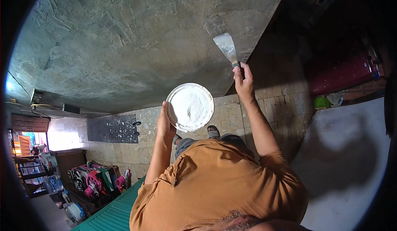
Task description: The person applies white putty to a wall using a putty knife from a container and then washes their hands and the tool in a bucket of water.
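Note:
My left hand (165,122) grips the rim of a round white pan (190,107) filled with white putty, held at waist height. A putty knife (226,46) is raised in my right hand (244,83), which is closed around its dark handle. The wide metal blade is smeared white, and its tip lies against the rough grey plastered wall (124,36). The pan sits just below and to the left of the knife. My orange shirt (219,185) fills the lower middle, and my sandalled feet (213,131) show under the pan.
Pale tiled floor (277,103) runs beneath me, with a dark mat (111,128) on the left. A red case (343,72) and a green object (320,102) lie to the right. Colourful toys (95,179) and a green corrugated sheet (115,214) sit lower left.

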Available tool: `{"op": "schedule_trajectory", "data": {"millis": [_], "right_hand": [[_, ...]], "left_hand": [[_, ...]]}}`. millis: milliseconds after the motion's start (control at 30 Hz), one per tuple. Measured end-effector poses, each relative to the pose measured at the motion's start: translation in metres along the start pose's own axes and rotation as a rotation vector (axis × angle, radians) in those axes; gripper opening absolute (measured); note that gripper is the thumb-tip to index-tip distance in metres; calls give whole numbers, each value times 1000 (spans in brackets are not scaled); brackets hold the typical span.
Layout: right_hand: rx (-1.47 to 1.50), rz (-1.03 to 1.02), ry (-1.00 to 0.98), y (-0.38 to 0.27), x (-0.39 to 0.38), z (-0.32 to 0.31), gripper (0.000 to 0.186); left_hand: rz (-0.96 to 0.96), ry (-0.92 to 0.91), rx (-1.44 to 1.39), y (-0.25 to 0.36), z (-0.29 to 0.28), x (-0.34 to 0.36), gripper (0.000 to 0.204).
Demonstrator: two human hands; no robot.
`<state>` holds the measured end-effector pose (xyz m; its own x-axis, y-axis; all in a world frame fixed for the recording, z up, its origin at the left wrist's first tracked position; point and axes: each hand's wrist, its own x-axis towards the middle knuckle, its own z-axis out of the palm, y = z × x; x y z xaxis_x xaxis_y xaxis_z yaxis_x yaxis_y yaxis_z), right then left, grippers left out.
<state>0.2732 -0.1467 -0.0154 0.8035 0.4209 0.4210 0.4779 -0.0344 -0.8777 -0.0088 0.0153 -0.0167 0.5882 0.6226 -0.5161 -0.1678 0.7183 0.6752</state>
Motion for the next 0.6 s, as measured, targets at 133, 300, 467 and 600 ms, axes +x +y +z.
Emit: {"op": "schedule_trajectory", "data": {"millis": [133, 300, 467, 600], "right_hand": [[-25, -102, 28, -25, 25, 14, 27], [-117, -27, 52, 6, 11, 8, 28], [-15, -59, 33, 23, 12, -6, 28], [-21, -156, 37, -9, 49, 15, 25]], "left_hand": [[-44, 57, 19, 3, -1, -1, 62], [-32, 43, 6, 5, 4, -3, 62], [7, -3, 8, -1, -1, 1, 62], [-29, 47, 23, -1, -4, 2, 62]]}}
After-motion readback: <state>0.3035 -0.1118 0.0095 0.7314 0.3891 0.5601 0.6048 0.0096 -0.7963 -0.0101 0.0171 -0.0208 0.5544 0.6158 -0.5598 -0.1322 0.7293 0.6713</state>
